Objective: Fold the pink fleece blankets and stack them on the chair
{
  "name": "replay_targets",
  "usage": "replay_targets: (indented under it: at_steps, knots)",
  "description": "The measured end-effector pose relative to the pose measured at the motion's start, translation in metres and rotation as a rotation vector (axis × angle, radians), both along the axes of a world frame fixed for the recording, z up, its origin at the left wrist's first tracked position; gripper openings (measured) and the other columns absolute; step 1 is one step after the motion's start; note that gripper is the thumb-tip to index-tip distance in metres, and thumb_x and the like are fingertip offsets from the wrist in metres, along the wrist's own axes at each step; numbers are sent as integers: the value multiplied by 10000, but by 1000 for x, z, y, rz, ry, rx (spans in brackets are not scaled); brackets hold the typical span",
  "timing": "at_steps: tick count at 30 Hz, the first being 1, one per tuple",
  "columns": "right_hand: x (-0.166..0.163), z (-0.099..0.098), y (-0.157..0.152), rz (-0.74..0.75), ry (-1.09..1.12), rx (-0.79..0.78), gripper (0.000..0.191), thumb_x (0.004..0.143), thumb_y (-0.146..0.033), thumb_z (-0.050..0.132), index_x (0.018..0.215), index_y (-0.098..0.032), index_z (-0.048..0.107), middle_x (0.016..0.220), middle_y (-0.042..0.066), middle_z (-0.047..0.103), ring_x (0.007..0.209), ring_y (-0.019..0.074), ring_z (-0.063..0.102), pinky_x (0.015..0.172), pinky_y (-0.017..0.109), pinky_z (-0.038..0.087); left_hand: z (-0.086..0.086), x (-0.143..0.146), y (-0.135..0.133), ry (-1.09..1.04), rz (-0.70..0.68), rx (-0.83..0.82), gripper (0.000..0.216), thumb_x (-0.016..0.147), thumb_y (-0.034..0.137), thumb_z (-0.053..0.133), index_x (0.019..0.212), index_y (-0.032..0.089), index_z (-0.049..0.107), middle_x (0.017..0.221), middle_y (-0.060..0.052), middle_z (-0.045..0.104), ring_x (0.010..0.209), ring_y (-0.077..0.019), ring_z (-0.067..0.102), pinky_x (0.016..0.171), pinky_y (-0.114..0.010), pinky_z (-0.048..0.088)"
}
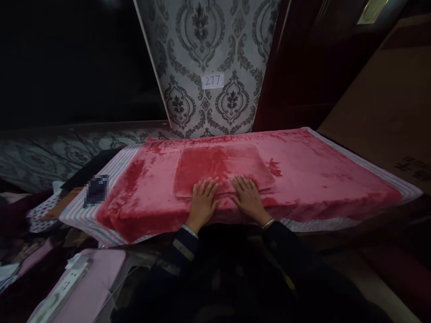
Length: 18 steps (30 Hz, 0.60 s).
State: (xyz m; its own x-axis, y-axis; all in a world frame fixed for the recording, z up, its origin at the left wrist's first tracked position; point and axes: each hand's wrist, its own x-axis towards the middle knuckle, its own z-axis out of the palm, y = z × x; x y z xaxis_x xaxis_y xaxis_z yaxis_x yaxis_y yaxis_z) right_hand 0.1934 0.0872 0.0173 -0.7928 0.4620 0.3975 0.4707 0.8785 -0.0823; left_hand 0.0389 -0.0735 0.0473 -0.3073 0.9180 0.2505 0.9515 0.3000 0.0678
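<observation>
Lying at the near left, a white plastic power strip (63, 283) is resting on pale pink fabric (92, 287). Rightward, the left hand (203, 202) and right hand (248, 198) are pressing side by side, palms flat, fingers spread, gripping nothing, on the near edge of a folded rectangular red plush cloth (218, 165), seemingly flattening it against the wide red plush blanket (319, 175) beneath.

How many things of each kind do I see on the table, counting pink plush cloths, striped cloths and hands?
Pink plush cloths: 2, the folded piece and the large blanket
Striped cloth: 1
Hands: 2, the left hand and the right hand, both flat on the folded piece
Total: 5
</observation>
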Motion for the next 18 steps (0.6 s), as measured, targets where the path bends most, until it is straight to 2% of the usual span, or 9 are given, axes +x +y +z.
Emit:
replay_targets:
  at_steps: [5, 7, 9, 12, 15, 18]
  knots:
    - [37, -4, 39, -156, -10, -10, 611, 974, -360, 501, 1558, -190, 447, 1630, 151, 403, 1518, 345, 309, 1193, 591, 267, 7, -43, -38, 7, 204, 19, 591, 982, 375, 537, 1552, 254, 442, 1656, -105, 376, 1562, -337, 258, 1248, -675, 127]
    - [50, -7, 56, -146, -3, -17, 626, 953, -281, 484, 1571, -199, 425, 1636, 133, 399, 1516, 321, 310, 1170, 554, 337, 9, -61, -51, 5, 283, 26, 602, 959, 327, 557, 1545, 252, 441, 1660, -125, 364, 1544, -355, 295, 1228, -686, 188]
    - [58, -10, 68, -89, 14, -16, 658, 919, -201, 463, 1575, -201, 415, 1623, 116, 421, 1497, 294, 336, 1150, 502, 392, 10, -74, -57, -16, 311, 35, 623, 932, 267, 572, 1538, 229, 434, 1662, -150, 354, 1515, -340, 357, 1215, -607, 298]
    - [61, -10, 76, -44, 41, 1, 697, 860, -122, 456, 1554, -182, 444, 1568, 118, 483, 1429, 292, 399, 1139, 474, 417, 13, -79, -56, -9, 301, 66, 599, 868, 164, 591, 1460, 172, 497, 1631, -186, 378, 1467, -313, 427, 1155, -447, 425]
    - [57, -3, 77, -103, 92, 10, 655, 808, -74, 464, 1454, -128, 553, 1431, 157, 582, 1302, 315, 480, 1114, 463, 429, 18, -75, -48, 29, 338, 79, 486, 814, 124, 590, 1300, 152, 588, 1443, -193, 547, 1315, -332, 550, 1052, -437, 495]
    - [53, 17, 83, -122, 166, -20, 543, 787, -65, 447, 1278, -119, 672, 1228, 164, 670, 1168, 318, 546, 1061, 448, 452, 32, -81, -42, 1, 329, 108, 383, 805, 131, 566, 1184, 167, 612, 1213, -151, 650, 1143, -304, 627, 971, -407, 521]
